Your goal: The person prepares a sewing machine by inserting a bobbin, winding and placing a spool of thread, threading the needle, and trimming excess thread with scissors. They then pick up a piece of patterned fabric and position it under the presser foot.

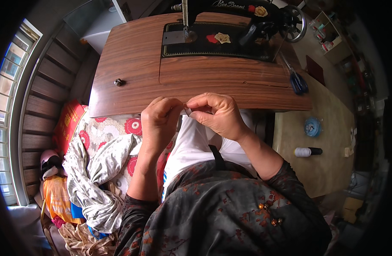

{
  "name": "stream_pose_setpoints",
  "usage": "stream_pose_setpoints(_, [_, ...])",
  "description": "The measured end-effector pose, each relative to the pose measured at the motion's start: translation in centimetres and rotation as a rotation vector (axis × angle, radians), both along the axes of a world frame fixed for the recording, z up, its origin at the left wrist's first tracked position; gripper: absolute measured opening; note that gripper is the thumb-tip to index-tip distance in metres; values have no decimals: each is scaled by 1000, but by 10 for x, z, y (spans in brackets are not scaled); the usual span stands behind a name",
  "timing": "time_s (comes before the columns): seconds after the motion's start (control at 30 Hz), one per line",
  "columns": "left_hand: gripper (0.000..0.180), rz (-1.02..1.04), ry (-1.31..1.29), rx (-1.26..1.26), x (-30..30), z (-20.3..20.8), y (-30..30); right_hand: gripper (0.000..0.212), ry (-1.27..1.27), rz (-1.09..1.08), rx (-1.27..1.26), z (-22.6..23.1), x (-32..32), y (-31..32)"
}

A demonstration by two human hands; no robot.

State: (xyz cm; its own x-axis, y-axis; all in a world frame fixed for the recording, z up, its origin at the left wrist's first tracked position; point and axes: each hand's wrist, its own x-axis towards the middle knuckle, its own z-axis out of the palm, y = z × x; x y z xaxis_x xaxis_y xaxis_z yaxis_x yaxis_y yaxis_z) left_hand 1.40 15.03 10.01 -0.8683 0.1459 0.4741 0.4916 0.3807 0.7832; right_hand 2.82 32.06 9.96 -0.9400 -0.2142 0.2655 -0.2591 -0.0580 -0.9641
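My left hand (161,116) and my right hand (217,114) meet fingertip to fingertip just off the front edge of the sewing table (127,55), above my lap. Both are closed in a pinch. Between them is a small, thin greyish piece (188,110), mostly covered by the fingers; its kind cannot be made out. A small shiny metal part (119,82), perhaps a bobbin case, lies on the tabletop to the left. Beyond my hands stands a black sewing machine (230,39) with rose decorations, its needle area at the left end.
Scissors with dark blue handles (297,83) rest at the table's right end. On the lower pale surface (290,170) at right are a white thread spool (302,152) and a blue round container (312,127). Crumpled pale cloth (98,179) lies on a floral-covered seat (104,128) at left.
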Motion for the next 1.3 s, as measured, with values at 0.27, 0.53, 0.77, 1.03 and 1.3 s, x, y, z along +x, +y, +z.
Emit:
stream_pose_setpoints(0.27, [10,103,286,-256,13,2,8,15,111,-104,110,-4,-8,-5])
stream_pose_setpoints(0.53, [13,63,164,-86,28,-22,10,19,104,-153,-95,-12,-16,-7])
stream_pose_setpoints(0.77, [11,-5,-249,-137,17,-30,-23,21,44,-112,-183,-4,-17,1])
stream_pose_setpoints(1.03, [23,448,118,-291,-78,-39,-99,22,143,-109,-183,3,-11,4])
stream_pose_setpoints(1.3, [30,560,-139,-848,-124,-35,-116,22,165,-118,-123,12,-8,8])
